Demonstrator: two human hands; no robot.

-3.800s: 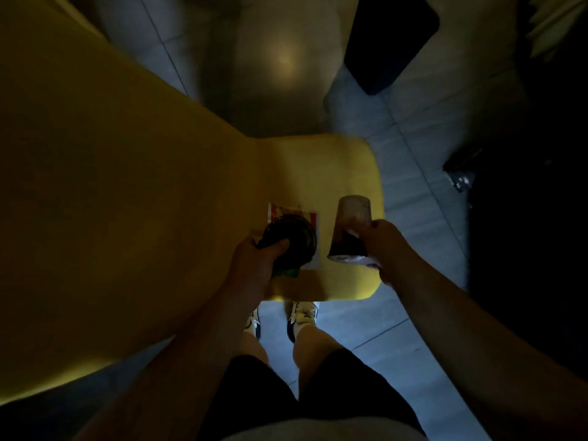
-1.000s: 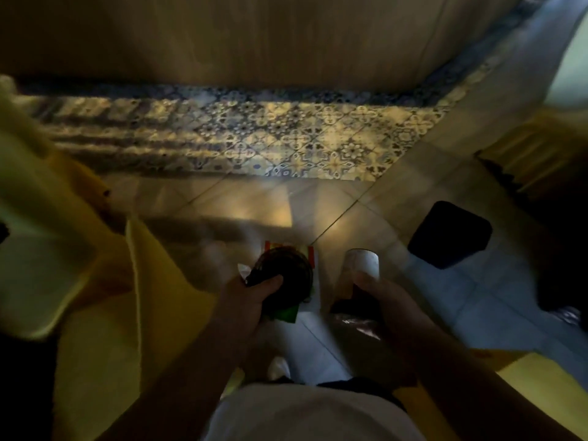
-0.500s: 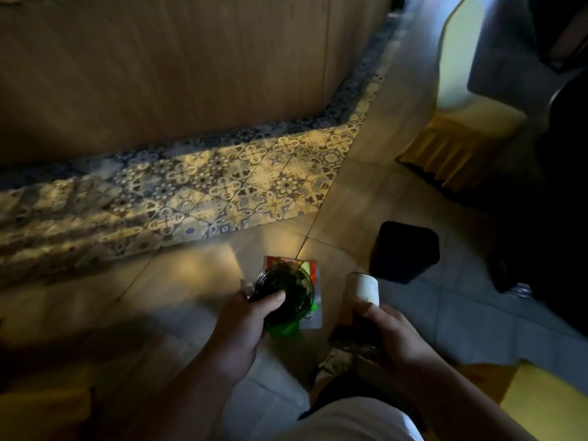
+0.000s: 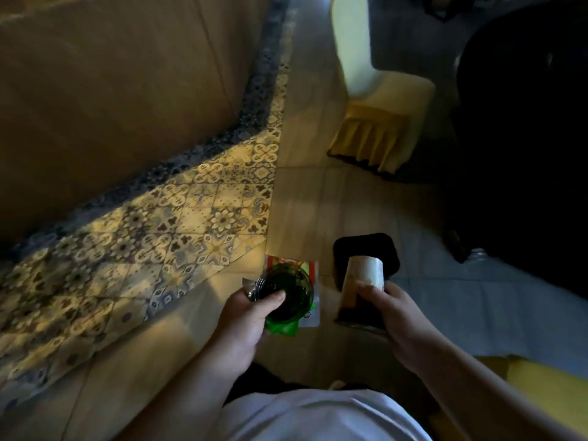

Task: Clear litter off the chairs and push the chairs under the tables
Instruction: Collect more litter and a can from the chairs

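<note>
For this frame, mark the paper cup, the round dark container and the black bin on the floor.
paper cup (image 4: 362, 281): head view, on its pale side wall above the right hand's fingers.
round dark container (image 4: 291, 292): head view, on its dark top face, in the left hand.
black bin (image 4: 353, 246): head view, on its back rim beyond the cup.

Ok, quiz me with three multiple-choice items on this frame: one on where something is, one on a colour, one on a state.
1. Where is the black mat?
A. on the floor ahead of the right hand
B. on the chair seat
C. on the patterned tiles

2. What colour is the cover on the chair ahead?
A. red
B. yellow
C. blue

3. What state is the left hand in?
A. open and empty
B. resting on a chair back
C. closed on a dark round container with wrappers

Answers:
1 A, the mat lies on plain floor just beyond the right hand and its paper cup.
2 B, its skirted cover is yellow.
3 C, its fingers wrap the dark round container.
</note>
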